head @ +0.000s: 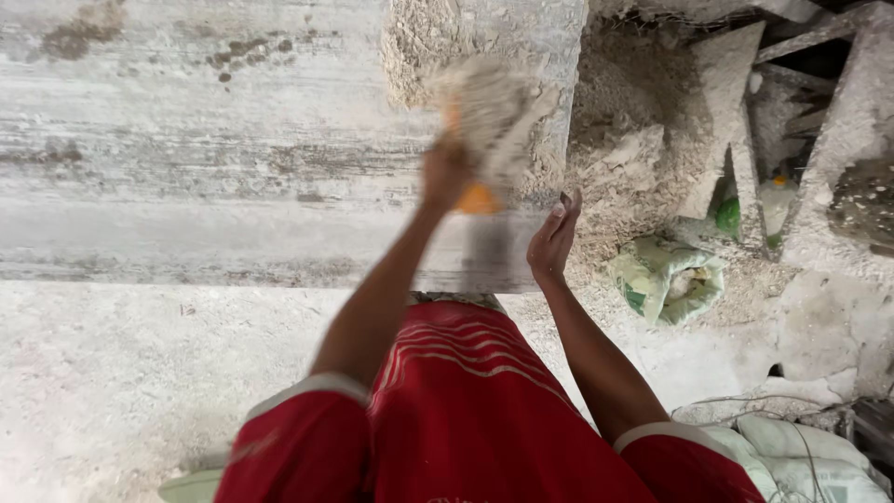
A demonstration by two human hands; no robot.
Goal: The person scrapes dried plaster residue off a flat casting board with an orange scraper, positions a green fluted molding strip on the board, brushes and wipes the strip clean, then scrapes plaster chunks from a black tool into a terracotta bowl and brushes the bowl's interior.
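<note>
A long grey stone slab (233, 158) lies across in front of me, dusty, with brown stains near its far left. My left hand (445, 172) is raised over the slab's right part and grips a brush (484, 112) with an orange body and pale, dust-laden bristles; the brush is motion-blurred. A heap of pale dust (414, 51) sits on the slab just beyond it. My right hand (553, 238) rests flat against the slab's right end, fingers straight and together, holding nothing. My red shirt fills the bottom of the view.
Right of the slab lie rubble and dust (633, 140), a green-and-white sack (666, 279), a green bottle (729, 216) and leaning stone pieces (843, 121). White sacks (801, 456) and thin wires sit at the bottom right. The floor (121, 373) is pale and dusty.
</note>
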